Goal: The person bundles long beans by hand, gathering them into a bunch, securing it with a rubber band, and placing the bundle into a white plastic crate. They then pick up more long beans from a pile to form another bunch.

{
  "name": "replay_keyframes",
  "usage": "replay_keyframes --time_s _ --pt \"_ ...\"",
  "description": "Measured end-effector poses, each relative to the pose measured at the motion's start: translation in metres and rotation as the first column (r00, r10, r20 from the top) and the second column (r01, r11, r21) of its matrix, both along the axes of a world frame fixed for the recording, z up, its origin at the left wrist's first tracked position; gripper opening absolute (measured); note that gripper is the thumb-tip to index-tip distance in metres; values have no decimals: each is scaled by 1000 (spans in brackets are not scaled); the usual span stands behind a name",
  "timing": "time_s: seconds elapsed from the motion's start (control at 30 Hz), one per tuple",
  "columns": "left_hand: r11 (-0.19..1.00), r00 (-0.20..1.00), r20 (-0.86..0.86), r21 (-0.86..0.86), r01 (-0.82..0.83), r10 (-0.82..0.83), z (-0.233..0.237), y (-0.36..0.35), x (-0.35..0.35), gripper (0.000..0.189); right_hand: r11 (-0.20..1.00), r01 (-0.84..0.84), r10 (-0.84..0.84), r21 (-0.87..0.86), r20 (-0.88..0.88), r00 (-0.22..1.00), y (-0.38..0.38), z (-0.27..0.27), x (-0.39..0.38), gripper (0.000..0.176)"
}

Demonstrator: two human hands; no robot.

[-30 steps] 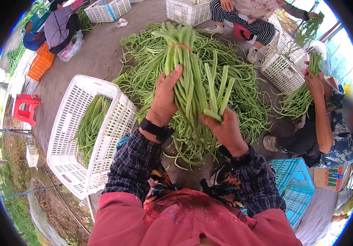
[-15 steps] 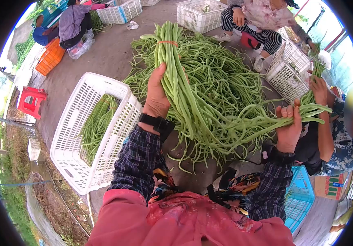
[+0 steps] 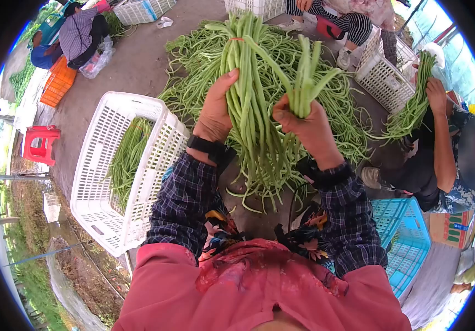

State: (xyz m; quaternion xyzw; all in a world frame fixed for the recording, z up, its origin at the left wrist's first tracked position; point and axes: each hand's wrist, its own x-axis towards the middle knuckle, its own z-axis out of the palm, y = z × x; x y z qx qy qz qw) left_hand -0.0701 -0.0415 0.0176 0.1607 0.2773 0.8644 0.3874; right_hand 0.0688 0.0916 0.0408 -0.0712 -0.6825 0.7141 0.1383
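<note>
My left hand (image 3: 216, 110) is wrapped round a bundle of long green beans (image 3: 247, 83), which has a red band near its top end and hangs down with its lower ends folded. To its right, my right hand (image 3: 307, 124) is closed round the ends of more beans (image 3: 303, 91), which stick up out of the fist. A large heap of loose beans (image 3: 339, 118) lies on the ground beyond and under both hands. More beans (image 3: 132, 157) lie inside the white crate (image 3: 91, 204) on the left.
A blue crate (image 3: 408, 248) stands at the lower right. At right a co-worker's arm (image 3: 444, 149) holds beans near another white crate (image 3: 383, 83). Other people sit at the top. A red stool (image 3: 41, 144) and an orange crate (image 3: 58, 83) are at left.
My right hand has moved left from the far right, bringing the bean ends up beside my left hand. The beans stretched between the hands now hang folded. The co-worker's bundle is held apart from mine.
</note>
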Motion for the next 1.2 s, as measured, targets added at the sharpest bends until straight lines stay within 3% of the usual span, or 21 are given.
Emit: replay_keyframes --time_s 0.1,0.2,0.33,0.43,0.47,0.5,0.57,0.67,0.73,0.8,0.9,0.97,1.07,1.13,1.2 --pt "997 997 20 -17 81 -80 3 5 3 38 993 65 -73 -97 -82 994 -10 -10 -8 17" --pt "991 996 -69 -124 53 -61 1 6 3 30 998 -60 59 0 67 996 3 -15 -9 20" --pt "991 1000 25 -133 10 -7 5 3 0 34 994 -69 75 -87 73 995 27 -12 -5 21" --pt "990 998 33 -129 49 -45 4 2 -2 36 859 -27 68 -511 62 996 38 -9 0 15" --pt "989 997 -4 -124 78 -79 4 1 -2 37 853 -121 147 -508 13 989 39 -8 2 16" --pt "991 997 -22 -109 71 -74 3 2 -1 37 860 -133 152 -492 -2 988 37 -8 4 16" --pt "994 998 48 -106 34 -29 2 4 4 37 959 -136 151 -250 41 988 29 -7 8 17" --pt "997 999 53 -78 -4 8 8 5 10 34 972 -136 156 -189 96 983 8 0 11 16" --pt "999 997 67 -32 -24 26 11 3 11 33 952 -163 201 -260 128 971 3 0 14 15" --pt "996 980 175 -7 -92 92 16 0 12 31 959 -199 228 -201 138 964 1 -3 20 15" --pt "981 964 186 5 -194 190 9 -7 -1 30 949 -287 306 -129 166 937 6 -16 37 11" --pt "964 946 194 2 -264 259 16 -21 -10 28 917 -310 371 -250 253 893 9 -20 54 9" --pt "951 941 172 56 -303 290 17 -36 -21 26 767 -214 233 -604 -48 971 36 -31 65 16" --pt "954 946 146 42 -297 288 19 -40 -19 26 753 -46 -41 -656 -116 992 55 -21 66 20" --pt "974 973 87 44 -220 216 18 -41 -17 26 724 -75 -76 -686 -187 979 59 6 70 20"
